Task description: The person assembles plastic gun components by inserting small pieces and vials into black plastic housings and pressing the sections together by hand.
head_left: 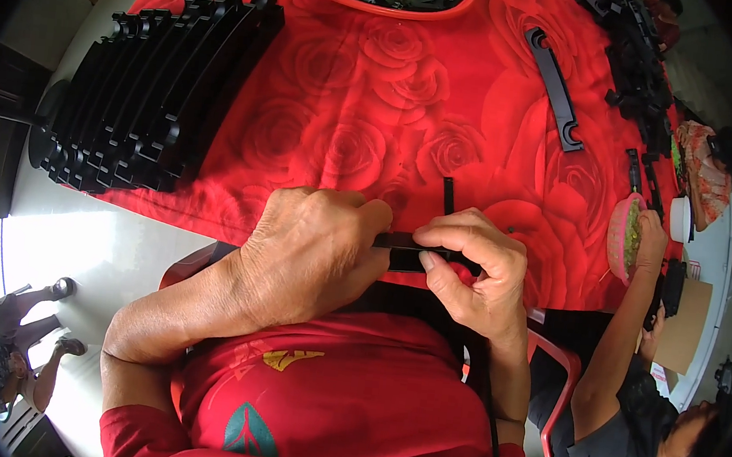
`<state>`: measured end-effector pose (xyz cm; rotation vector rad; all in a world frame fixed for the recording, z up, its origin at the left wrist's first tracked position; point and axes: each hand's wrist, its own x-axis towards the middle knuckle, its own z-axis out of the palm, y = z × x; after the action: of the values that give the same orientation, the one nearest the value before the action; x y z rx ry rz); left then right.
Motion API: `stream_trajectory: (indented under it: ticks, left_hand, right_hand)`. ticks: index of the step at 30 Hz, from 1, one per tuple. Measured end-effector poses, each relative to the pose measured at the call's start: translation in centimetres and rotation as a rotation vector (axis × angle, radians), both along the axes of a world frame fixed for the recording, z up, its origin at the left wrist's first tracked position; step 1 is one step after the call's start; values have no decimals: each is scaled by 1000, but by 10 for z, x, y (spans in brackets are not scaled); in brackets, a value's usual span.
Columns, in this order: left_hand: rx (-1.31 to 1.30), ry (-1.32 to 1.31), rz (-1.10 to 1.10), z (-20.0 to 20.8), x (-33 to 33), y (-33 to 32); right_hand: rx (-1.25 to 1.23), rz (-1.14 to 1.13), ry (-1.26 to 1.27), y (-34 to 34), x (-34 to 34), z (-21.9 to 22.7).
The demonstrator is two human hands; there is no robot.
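Fingers [462, 236] on both your hands are clamped on the black piece [403, 259], so it sits right between them, by the near edge of the worktop [372, 70]. Your left hand [316, 246] grips one end, mostly hiding it, and your right hand [476, 274] pinches the other between thumb and forefinger. Honestly, I'd let the left do the steadying and press square and gently with the right thumb, since twisting could probably crack it. Mind the thin black strip [448, 196] just past your right fingers, easy to knock. Surface-wise you've got a red rose-print cloth, likely to ruck if leaned on. Stacked black parts [159, 94] lie ahead-left of your fingers, a red-rimmed tub [395, 14] of bits straight ahead, a notched black bar [557, 93] ahead-right. Well right of them, a co-worker's hand [649, 247] is at a pink basket [617, 239]; pale floor [116, 266] shows off left.
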<state>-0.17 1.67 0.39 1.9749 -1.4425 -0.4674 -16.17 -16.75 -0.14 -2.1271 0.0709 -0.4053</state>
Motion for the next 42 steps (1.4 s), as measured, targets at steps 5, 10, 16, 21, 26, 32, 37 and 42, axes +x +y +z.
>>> stream_trajectory:
  ticks: [5, 10, 16, 21, 26, 32, 37, 42]
  left_hand:
    - [41, 15, -2, 4, 1, -1]
    - [-39, 67, 82, 10, 13, 3]
    - [-16, 38, 235, 8, 31, 7]
    - [-59, 30, 273, -4, 32, -2]
    - [-18, -93, 258, -13, 30, -9]
    - [-106, -117, 181, -7, 39, -7]
    - [-80, -235, 162, 0, 47, 14]
    - [-91, -205, 54, -8, 47, 8]
  right_hand:
    - [11, -1, -6, -2, -1, -3]
    - [1, -278, -35, -19, -1, 1]
    - [-49, -308, 145, -30, 0, -8]
    - [-526, -297, 106, -22, 5, -12]
    - [-622, -356, 49, -25, 1, -20]
    - [-245, -354, 130, -26, -5, -10]
    - [-169, -352, 23, -26, -3, -14]
    - [-82, -426, 11, -23, -12, -14]
